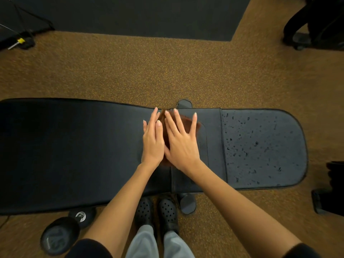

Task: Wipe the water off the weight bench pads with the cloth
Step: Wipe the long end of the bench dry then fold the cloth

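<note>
A black weight bench lies across the view, with a long back pad [70,146] on the left and a shorter seat pad [260,146] on the right. Water drops [256,143] speckle the seat pad; the long pad looks dry. A reddish-brown cloth [188,122] lies at the joint between the pads, mostly hidden under my hands. My left hand [152,142] and my right hand [180,144] press flat on it side by side, fingers straight and pointing away from me.
A dumbbell [63,231] lies on the speckled brown floor by the bench's near left edge. My feet in black clogs [156,211] stand against the bench. A dark mat [130,15] covers the far floor. Black equipment [327,187] stands at the right.
</note>
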Action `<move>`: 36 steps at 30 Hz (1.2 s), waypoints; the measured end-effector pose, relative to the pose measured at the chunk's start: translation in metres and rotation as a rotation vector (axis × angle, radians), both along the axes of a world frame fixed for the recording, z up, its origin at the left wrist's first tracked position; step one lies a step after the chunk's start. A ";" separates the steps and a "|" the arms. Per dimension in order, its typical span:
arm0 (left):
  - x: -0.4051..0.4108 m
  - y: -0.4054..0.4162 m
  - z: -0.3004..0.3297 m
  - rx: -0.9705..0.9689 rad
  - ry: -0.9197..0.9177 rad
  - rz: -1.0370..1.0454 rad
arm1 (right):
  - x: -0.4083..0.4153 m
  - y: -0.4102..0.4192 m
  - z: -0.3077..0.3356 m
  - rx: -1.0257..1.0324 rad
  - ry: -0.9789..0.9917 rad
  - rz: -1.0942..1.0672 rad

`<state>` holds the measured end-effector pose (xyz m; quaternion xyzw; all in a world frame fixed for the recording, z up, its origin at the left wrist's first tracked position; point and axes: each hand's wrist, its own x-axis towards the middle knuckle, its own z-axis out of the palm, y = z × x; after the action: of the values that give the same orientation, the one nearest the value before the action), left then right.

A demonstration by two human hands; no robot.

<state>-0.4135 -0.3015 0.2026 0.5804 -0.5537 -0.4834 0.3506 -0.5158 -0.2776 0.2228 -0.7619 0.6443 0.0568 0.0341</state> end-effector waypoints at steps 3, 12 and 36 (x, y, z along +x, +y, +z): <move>-0.002 -0.001 -0.001 0.000 -0.028 0.031 | -0.004 0.035 -0.004 0.045 -0.072 0.025; -0.005 0.005 -0.001 -0.151 -0.257 -0.198 | -0.073 0.122 -0.009 0.053 -0.062 0.318; -0.029 0.012 -0.015 -0.298 -0.647 -0.363 | -0.062 0.032 -0.024 -0.227 -0.201 -0.236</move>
<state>-0.4428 -0.2891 0.1880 0.5383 -0.7931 -0.2440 0.1474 -0.5780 -0.2455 0.1986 -0.6817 0.7249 -0.0970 0.0186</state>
